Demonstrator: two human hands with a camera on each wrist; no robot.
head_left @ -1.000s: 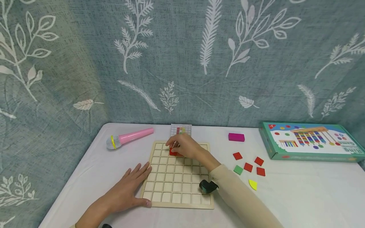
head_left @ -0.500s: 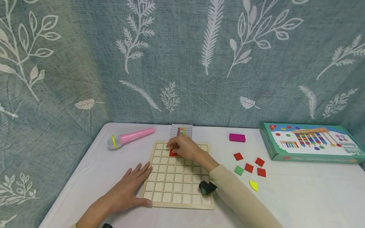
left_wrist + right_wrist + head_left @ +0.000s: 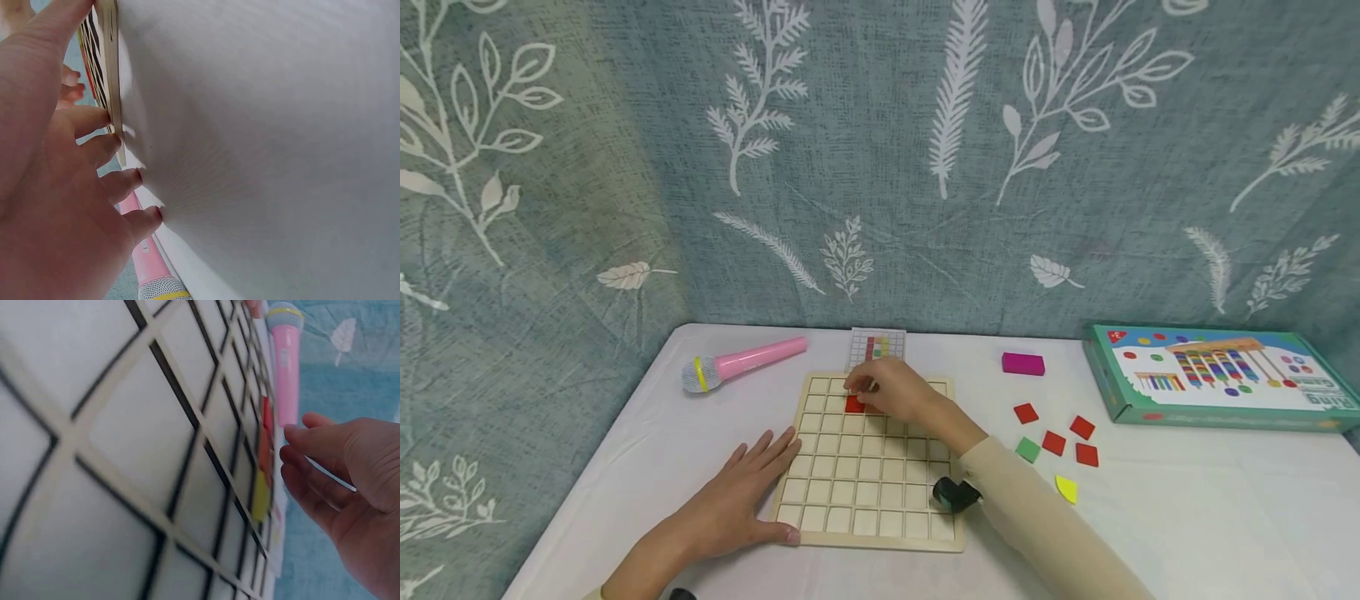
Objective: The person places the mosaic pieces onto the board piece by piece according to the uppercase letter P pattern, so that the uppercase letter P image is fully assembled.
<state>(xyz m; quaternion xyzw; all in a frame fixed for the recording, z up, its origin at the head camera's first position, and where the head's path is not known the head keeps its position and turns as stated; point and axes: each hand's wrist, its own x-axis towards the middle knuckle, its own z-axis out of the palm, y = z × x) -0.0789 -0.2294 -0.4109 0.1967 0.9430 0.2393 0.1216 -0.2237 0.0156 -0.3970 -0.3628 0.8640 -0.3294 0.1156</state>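
Observation:
A pale wooden grid board (image 3: 835, 493) lies on the white table. A red square tile (image 3: 854, 404) sits in one of its far cells, and my right hand (image 3: 895, 392) hovers just over and beside it. In the right wrist view, the fingers of the right hand (image 3: 350, 469) are loosely bent with nothing visible between them; red, orange and yellow tiles (image 3: 260, 497) lie in the grid nearby. My left hand (image 3: 741, 496) is spread along the board's left side. Its thumb touches the near left corner, and several fingertips (image 3: 150, 215) rest on the cloth or board edge.
Right of the board lie several red tiles (image 3: 1053, 442), a green tile (image 3: 1027, 450) and a yellow quarter-round piece (image 3: 1066, 489). Behind are a pattern card (image 3: 877, 342), a magenta block (image 3: 1022, 363) and a toy box (image 3: 1225, 375). A pink microphone (image 3: 752, 360) lies back left.
My right fingers have shifted slightly right, off the red tile, so more of it shows. The left hand has stayed in place.

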